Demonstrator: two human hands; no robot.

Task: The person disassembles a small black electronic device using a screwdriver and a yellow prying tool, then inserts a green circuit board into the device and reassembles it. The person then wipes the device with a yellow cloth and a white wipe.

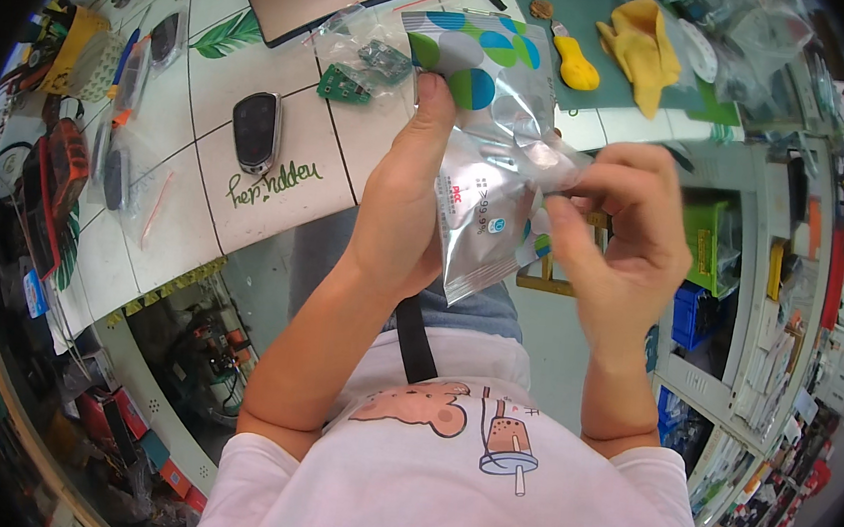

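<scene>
The white tiled worktop (280,166) is lying behind a glossy, crinkled foil pouch (480,168) raised above the lap. The left hand (402,207) is clamping its edge, thumb extended. The right hand (620,241) is pinching its opposite edge.

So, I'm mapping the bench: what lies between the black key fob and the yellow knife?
Head view: between fob and knife lie bagged green circuit boards and the silver pouch.
</scene>
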